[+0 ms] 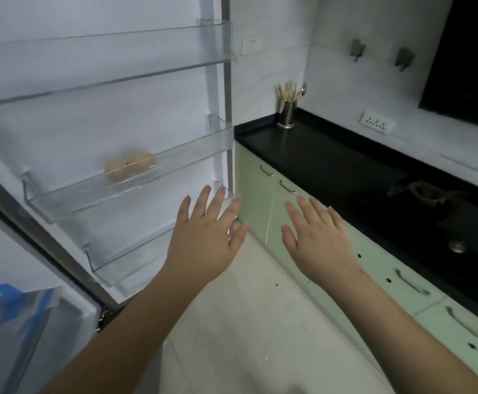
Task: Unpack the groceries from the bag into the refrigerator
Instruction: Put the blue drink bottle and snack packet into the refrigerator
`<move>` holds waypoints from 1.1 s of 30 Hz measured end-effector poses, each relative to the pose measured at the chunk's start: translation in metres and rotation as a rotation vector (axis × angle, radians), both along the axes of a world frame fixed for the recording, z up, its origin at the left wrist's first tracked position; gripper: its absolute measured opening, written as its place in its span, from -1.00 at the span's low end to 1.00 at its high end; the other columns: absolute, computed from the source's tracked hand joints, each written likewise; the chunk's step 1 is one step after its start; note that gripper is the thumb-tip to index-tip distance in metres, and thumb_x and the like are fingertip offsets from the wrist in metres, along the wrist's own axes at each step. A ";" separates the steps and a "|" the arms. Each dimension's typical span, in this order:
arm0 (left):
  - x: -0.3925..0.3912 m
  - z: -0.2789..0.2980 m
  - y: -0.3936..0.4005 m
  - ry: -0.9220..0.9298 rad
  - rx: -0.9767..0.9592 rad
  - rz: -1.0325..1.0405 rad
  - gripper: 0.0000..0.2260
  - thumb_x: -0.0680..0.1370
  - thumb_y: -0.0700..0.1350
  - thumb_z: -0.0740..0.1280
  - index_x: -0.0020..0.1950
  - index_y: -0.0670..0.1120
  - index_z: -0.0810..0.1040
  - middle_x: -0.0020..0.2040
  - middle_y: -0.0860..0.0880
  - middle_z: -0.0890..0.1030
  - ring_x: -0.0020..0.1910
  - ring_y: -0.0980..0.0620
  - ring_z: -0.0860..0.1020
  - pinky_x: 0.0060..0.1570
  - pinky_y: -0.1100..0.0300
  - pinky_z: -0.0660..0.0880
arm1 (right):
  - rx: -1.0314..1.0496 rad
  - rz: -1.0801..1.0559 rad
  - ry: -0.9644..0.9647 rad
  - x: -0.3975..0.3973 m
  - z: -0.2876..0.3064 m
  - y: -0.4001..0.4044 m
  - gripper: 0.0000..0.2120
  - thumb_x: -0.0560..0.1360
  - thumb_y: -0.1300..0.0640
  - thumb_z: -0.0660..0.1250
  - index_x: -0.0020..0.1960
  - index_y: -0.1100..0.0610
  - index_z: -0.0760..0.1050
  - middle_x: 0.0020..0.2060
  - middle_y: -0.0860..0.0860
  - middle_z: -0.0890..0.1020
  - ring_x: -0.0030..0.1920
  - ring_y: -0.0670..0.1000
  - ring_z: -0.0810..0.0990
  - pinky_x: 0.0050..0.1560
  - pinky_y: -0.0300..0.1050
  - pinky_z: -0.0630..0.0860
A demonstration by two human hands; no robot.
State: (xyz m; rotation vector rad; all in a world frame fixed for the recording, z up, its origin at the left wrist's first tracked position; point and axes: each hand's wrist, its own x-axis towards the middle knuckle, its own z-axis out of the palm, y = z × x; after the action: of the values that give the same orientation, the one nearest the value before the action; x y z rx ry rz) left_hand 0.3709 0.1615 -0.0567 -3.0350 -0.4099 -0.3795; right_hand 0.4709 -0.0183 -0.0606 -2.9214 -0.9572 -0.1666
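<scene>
Left hand (206,240) and right hand (317,237) spread flat, empty, before refrigerator door (118,123). Two eggs (131,165) resting in middle door shelf (129,177), above left hand; likely light, fragile, best cradled gently underneath. Grocery bag unseen.

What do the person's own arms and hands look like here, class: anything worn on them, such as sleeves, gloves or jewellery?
Both arms are bare as far as the picture shows them, with no sleeve in view. The left hand and the right hand wear no gloves. No ring, watch or bracelet shows on the fingers or wrists. The fingernails look short and unpainted, though the picture is slightly blurred.
</scene>
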 end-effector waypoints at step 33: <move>0.093 0.005 -0.472 0.143 0.139 -0.934 -0.44 0.61 0.28 -0.18 0.58 0.13 -0.09 0.62 -0.04 -0.07 0.58 -0.11 -0.14 0.51 -0.11 -0.15 | 0.142 -0.981 -0.060 -0.100 -0.010 -0.467 -0.45 0.60 -0.17 -0.15 0.51 -0.01 0.21 0.51 0.00 0.26 0.51 0.08 0.18 0.47 0.14 0.09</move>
State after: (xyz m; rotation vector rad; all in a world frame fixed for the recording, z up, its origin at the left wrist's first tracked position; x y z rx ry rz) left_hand 0.4638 -0.3108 -0.0513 -2.8706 1.0205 -0.1918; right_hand 0.3707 -0.4855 -0.0706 -2.9597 0.5329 -0.3365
